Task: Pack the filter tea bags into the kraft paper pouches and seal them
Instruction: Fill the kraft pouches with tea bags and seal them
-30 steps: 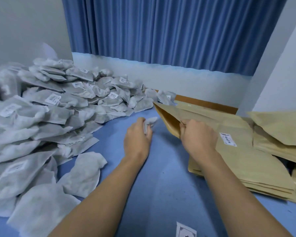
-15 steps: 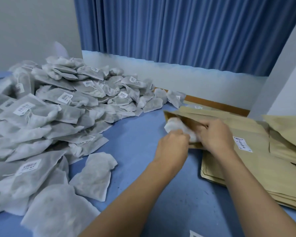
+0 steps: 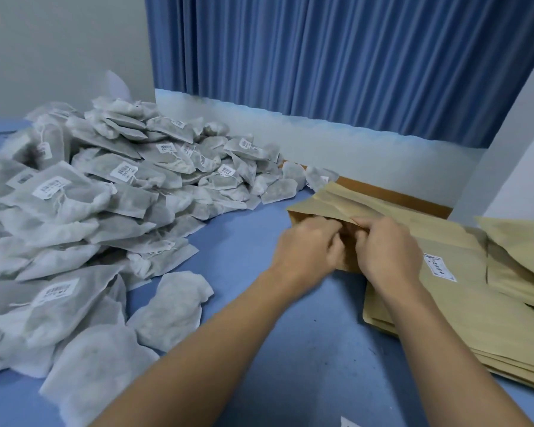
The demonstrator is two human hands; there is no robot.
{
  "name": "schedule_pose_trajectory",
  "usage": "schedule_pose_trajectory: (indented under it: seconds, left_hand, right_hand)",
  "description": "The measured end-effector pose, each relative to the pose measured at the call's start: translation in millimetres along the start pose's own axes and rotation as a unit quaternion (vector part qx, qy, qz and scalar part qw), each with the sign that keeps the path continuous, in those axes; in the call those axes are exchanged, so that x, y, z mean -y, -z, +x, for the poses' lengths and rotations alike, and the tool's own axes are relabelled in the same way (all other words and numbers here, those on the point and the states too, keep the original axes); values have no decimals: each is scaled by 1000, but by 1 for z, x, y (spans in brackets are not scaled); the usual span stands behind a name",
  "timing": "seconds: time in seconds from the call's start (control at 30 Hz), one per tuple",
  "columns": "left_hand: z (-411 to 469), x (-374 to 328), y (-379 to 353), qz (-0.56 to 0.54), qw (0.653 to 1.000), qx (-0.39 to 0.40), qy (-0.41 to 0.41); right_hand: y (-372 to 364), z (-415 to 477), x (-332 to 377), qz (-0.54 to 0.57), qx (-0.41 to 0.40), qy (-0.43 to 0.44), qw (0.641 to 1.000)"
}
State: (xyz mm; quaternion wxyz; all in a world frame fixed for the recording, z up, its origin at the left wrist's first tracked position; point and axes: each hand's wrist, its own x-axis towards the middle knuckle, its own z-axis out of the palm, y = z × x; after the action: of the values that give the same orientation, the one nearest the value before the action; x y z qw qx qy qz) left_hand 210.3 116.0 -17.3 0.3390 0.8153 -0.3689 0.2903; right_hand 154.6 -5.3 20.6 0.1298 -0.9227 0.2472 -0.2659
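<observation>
So both hands are right at the mouth of one kraft pouch (image 3: 336, 200). It lies on its side on top of the stack of pouches (image 3: 444, 334), which spreads out under and to the right of the right fingers. The right hand (image 3: 386, 249) has its fingers pinched on the upper lip of the opening. The left hand (image 3: 309, 246) has its fingers curled into the mouth, but the tips are hidden, so I honestly can't tell if they're holding a bag, the lower lip, or nothing.

Handling-wise I'd guess this is easy stuff. The pouch looks like light, stiffish paper that creases if you crush it, so the rim near the mouth is the sensible place to hold, one lip per hand, to keep it gaping. The pile of tea bags (image 3: 111, 195), well off to the left of the left fingers, looks soft, floppy and nearly weightless. Some have strings and little tags that might snag on the lip, so I'd take one by the body, not the string.

What's inside the pouch? Can't see, the hands cover the opening. The nearest loose tea bag (image 3: 173, 303) sits on the blue tabletop (image 3: 259, 318), down-left of the left fingers. More pouches (image 3: 521, 257) lie further right of the right fingers, contents not visible. Nothing looks sealed yet as far as I can tell.
</observation>
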Motion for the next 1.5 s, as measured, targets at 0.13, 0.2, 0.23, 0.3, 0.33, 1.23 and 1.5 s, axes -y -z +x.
schedule_pose_trajectory:
  seconds: [0.13,0.2,0.23,0.3,0.33,1.23,1.5]
  left_hand:
    - [22,57,52,183,970,-154,44]
    - [42,102,80,295,935,-42,191]
    - [48,124,94,323,908,6,265]
    - [46,165,115,324,855,48,401]
    - [40,181,120,307,838,46,449]
    - [24,165,97,124,870,191,438]
    - [27,89,73,88,992,-63,66]
  right_hand:
    - [-1,-3,3,0,6,-4,1000]
    - [0,-4,4,0,15,-4,1000]
    - [1,-4,5,-5,19,-3,1000]
    - [2,-6,8,-15,26,-1,1000]
    - [3,-6,9,-12,31,-1,999]
    - [27,0,4,32,38,3,999]
    - [34,6,3,18,-3,0,1000]
